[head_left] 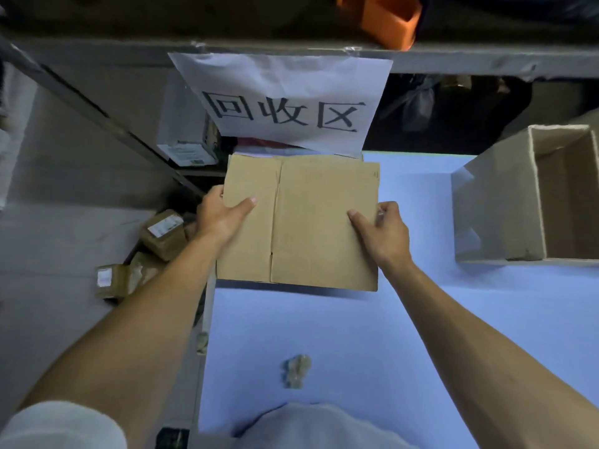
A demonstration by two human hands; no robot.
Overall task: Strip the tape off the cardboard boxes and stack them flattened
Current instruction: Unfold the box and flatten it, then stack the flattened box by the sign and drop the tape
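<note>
flattened box (311,222) held level, long axis left-right, just short of the sign (285,98). left hand (220,215) and right hand (382,231) pinch opposite side edges; drop spot lies straight ahead.

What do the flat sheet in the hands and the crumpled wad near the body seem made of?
Flat sheet: matte brown cardboard, shown by its creased fold lines and cut slot. Crumpled wad: probably stripped packing tape, pale and slightly glossy, though too blurred to be sure.

Plain tan flattened box (311,222) between your hands. Pale blue table (356,335) under your grip. White sign (285,98), black characters, beyond it. Beige open box (505,202) right of your right hand. Orange container (389,21) far above. Greyish-tan tape wad (296,371) nearer you.
</note>
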